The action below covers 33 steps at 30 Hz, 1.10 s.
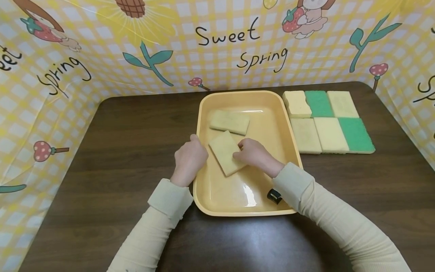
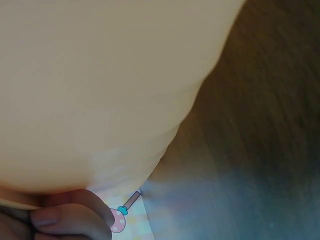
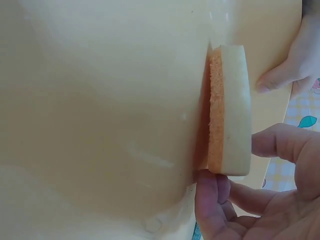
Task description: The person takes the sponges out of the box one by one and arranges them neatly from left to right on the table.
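Observation:
A yellow plastic tray (image 1: pixel 248 189) lies on the table, its left rim gripped by my left hand (image 1: pixel 191 160). Curled fingers show under the rim in the left wrist view (image 2: pixel 75 215). Inside the tray, my right hand (image 1: pixel 255 153) pinches the edge of a pale yellow sponge (image 1: pixel 224 153) that lies at an angle. The right wrist view shows that sponge (image 3: pixel 235 110) edge-on, with an orange layer beneath the pale one, thumb on the pale face and fingers at its lower end. Just behind it, a second pale sponge (image 1: pixel 229 122) lies flat in the tray.
Right of the tray, several sponges lie in two rows on the brown table (image 1: pixel 136 132), among them a green one (image 1: pixel 357 134) and a cream one (image 1: pixel 330 134). A small black object (image 1: pixel 274 196) is by my right cuff. A printed cloth (image 1: pixel 224 56) hangs behind.

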Each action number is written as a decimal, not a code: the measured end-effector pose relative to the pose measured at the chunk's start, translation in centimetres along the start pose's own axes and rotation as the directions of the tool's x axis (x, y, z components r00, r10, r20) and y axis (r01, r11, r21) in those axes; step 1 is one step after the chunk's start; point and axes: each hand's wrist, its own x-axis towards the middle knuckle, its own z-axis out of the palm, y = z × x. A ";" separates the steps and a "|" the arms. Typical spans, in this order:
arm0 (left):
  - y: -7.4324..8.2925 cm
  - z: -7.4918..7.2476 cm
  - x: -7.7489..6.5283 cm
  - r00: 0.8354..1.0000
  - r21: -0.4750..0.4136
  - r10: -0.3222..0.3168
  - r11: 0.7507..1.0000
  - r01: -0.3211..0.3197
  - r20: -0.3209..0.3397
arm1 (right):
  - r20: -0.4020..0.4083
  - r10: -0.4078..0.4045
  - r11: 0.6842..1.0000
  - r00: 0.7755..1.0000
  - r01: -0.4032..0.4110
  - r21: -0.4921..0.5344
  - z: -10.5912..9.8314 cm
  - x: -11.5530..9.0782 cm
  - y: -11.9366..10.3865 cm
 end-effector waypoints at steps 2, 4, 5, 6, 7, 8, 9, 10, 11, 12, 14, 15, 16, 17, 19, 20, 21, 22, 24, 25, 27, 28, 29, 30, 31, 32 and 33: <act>0.0 0.0 0.0 1.000 -0.001 0.002 1.000 -0.002 -0.003 | -0.001 -0.004 1.000 1.000 0.004 0.007 0.0 0.0 0.0; 0.0 0.0 0.0 1.000 0.001 0.005 1.000 -0.005 -0.006 | 0.001 -0.006 1.000 1.000 0.006 0.016 0.0 -0.1 0.0; 0.0 0.0 0.0 1.000 0.003 0.007 1.000 -0.007 -0.008 | 0.000 -0.007 1.000 1.000 0.007 0.020 0.0 0.0 0.0; 0.0 0.0 -0.1 1.000 0.004 0.007 1.000 -0.007 -0.010 | -0.001 -0.007 1.000 1.000 0.007 0.023 0.0 0.0 0.0; 0.0 0.0 -0.1 1.000 0.005 0.009 1.000 -0.009 -0.012 | -0.001 -0.007 1.000 1.000 0.007 0.024 0.0 0.0 0.0; -0.1 0.0 -0.1 1.000 0.007 0.011 1.000 -0.011 -0.013 | 0.001 -0.006 1.000 1.000 0.006 0.026 0.0 0.0 0.0; -0.1 0.0 -0.1 1.000 0.007 0.012 1.000 -0.012 -0.015 | 0.002 -0.003 1.000 1.000 0.003 0.030 0.0 0.0 0.0; -0.1 0.1 -0.1 1.000 0.007 0.014 1.000 -0.014 -0.018 | 0.002 0.001 0.999 1.000 -0.001 0.032 0.0 0.1 0.0; -0.1 0.1 -0.1 1.000 0.008 0.017 1.000 -0.016 -0.019 | 0.004 0.003 0.999 1.000 -0.004 0.036 0.0 0.1 0.1; -0.1 0.1 -0.1 1.000 0.008 0.018 1.000 -0.018 -0.021 | 0.006 0.006 0.999 1.000 -0.006 0.041 0.0 0.1 0.0; -0.1 0.1 0.0 1.000 0.007 0.020 1.000 -0.020 -0.022 | 0.008 0.008 0.998 1.000 -0.008 0.059 0.0 0.1 0.0; -0.1 0.1 0.0 1.000 0.006 0.018 1.000 -0.018 -0.021 | 0.008 0.008 0.998 1.000 -0.008 0.068 0.0 0.1 0.0; -0.1 0.1 0.0 1.000 0.006 0.017 1.000 -0.016 -0.020 | 0.006 0.005 0.997 1.000 -0.005 0.074 0.0 0.1 0.0; -0.1 0.1 0.0 1.000 0.005 0.014 1.000 -0.014 -0.017 | 0.005 0.004 0.996 1.000 -0.004 0.084 -0.1 0.1 0.0; -0.1 0.1 0.1 1.000 0.003 0.006 1.000 -0.006 -0.012 | 0.002 0.002 0.995 1.000 -0.002 0.098 -0.1 0.0 -0.1; -0.1 0.1 0.1 1.000 0.002 0.002 1.000 -0.002 -0.009 | 0.000 0.001 0.995 1.000 -0.001 0.102 -0.1 0.0 -0.1; 0.0 0.0 0.1 1.000 0.002 -0.001 1.000 0.001 -0.006 | -0.002 0.004 0.994 1.000 -0.003 0.105 -0.1 0.0 -0.1; 0.0 0.0 0.1 1.000 0.001 -0.005 1.000 0.005 -0.002 | -0.004 0.005 0.994 1.000 -0.004 0.111 -0.1 0.1 -0.1; 0.0 0.0 0.1 1.000 0.002 -0.010 1.000 0.010 0.006 | -0.010 0.007 0.993 1.000 -0.006 0.119 -0.1 0.1 0.0; 0.0 -0.1 0.2 1.000 0.002 -0.011 1.000 0.011 0.008 | -0.015 0.007 0.993 1.000 -0.005 0.121 -0.1 0.2 0.0; 0.0 0.0 0.2 1.000 0.000 -0.011 1.000 0.011 0.012 | -0.025 0.008 0.992 1.000 -0.004 0.127 -0.1 0.3 0.1; 0.0 0.0 0.2 1.000 -0.001 -0.010 1.000 0.010 0.013 | -0.029 0.005 0.992 1.000 -0.001 0.129 -0.2 0.3 0.1; 0.0 0.0 0.2 1.000 -0.001 -0.009 1.000 0.009 0.014 | -0.032 0.004 0.991 0.999 0.000 0.133 -0.2 0.4 0.1; 0.0 0.0 0.3 1.000 -0.002 -0.007 1.000 0.007 0.015 | -0.034 0.004 0.990 0.999 0.001 0.139 -0.2 0.4 0.1; 0.0 0.0 0.3 1.000 -0.001 -0.005 1.000 0.006 0.015 | -0.036 0.005 0.989 0.999 0.001 0.148 -0.3 0.3 0.1; 0.0 0.0 0.2 1.000 -0.001 -0.006 1.000 0.006 0.015 | -0.036 0.003 0.988 0.999 0.002 0.156 -0.3 0.3 0.1; 0.0 0.0 0.2 1.000 0.000 -0.006 1.000 0.006 0.016 | -0.038 0.005 0.986 0.999 0.002 0.167 -0.4 0.3 0.1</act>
